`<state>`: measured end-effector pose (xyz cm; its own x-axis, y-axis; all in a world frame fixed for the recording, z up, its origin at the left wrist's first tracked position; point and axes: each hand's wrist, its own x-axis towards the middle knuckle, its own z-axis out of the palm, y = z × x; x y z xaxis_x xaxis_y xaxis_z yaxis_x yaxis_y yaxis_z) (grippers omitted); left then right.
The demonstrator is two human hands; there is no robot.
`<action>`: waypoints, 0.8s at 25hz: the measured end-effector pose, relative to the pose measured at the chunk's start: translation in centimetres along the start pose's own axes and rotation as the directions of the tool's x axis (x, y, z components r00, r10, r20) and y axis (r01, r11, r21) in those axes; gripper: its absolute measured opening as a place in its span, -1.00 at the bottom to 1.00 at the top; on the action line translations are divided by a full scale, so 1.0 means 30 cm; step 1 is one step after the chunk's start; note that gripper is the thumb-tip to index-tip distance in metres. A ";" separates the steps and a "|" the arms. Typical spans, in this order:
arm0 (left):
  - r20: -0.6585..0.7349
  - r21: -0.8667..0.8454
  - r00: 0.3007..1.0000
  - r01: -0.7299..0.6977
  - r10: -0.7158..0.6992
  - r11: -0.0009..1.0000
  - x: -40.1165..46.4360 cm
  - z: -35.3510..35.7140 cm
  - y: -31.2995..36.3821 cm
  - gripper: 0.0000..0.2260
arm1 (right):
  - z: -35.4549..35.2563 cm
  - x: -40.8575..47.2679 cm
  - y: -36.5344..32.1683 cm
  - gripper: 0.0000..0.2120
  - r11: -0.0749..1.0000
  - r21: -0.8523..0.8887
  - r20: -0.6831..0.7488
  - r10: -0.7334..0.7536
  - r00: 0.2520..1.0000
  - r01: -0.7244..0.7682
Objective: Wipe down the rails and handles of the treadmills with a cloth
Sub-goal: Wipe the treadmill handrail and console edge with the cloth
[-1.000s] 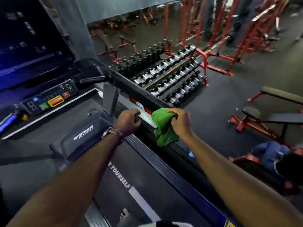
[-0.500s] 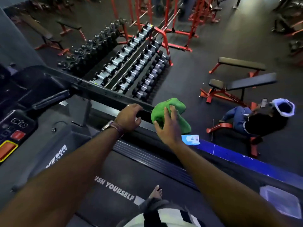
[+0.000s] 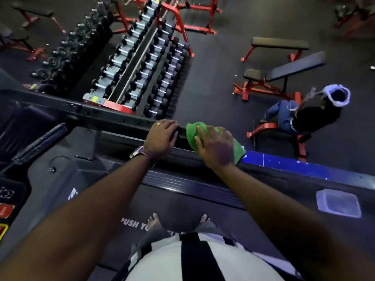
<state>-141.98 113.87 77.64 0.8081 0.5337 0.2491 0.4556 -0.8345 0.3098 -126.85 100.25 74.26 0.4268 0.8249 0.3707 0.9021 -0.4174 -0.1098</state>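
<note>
While the head camera looks steeply down, the person stands barefoot on the treadmill belt (image 3: pixel 182 207), facing the side rail (image 3: pixel 121 118), a dark bar running from the left edge toward the middle of the frame. Left hand (image 3: pixel 161 136): fingers curled over the top of the rail and gripping it, a ring on one finger, a watch (image 3: pixel 137 152) on the wrist. Right hand (image 3: pixel 215 148): just beside the left, fingers spread and nearly straight, laid flat on the green cloth (image 3: pixel 194 130) and pressing it down on the rail; not closed around it. The cloth is bunched, draped over the rail, with a corner hanging out past the wrist on the far side. The two hands are near each other but apart, a short stretch of bare rail between them. Treadmill console (image 3: pixel 6 207) at the left edge, only partly in frame, with red and yellow buttons; a short dark handle (image 3: pixel 40 140) angles out below it. White lettering on the belt is partly hidden by the person's feet. Beyond the rail and lower down, a gym floor: a dumbbell rack (image 3: pixel 142 57) with red frame, two benches (image 3: pixel 284 57) on red frames, and a second person (image 3: pixel 304 114) seated on a red-framed bench at right. A blue strip (image 3: pixel 284 162) runs along the edge past the cloth. A pale rectangular tray (image 3: pixel 338 202) lies on the dark surface at lower right.
</note>
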 end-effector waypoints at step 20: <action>0.186 -0.122 0.981 -0.030 0.053 0.992 0.032 -0.076 -0.180 -0.63 | -0.104 0.128 -0.011 -0.55 0.987 0.147 0.470 -0.016 0.883 -0.060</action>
<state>-144.51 119.20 78.30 0.8863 0.4542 0.0903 0.3821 -0.8274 0.4117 -125.72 102.36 78.61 0.3919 0.9140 -0.1045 0.8745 -0.4054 -0.2661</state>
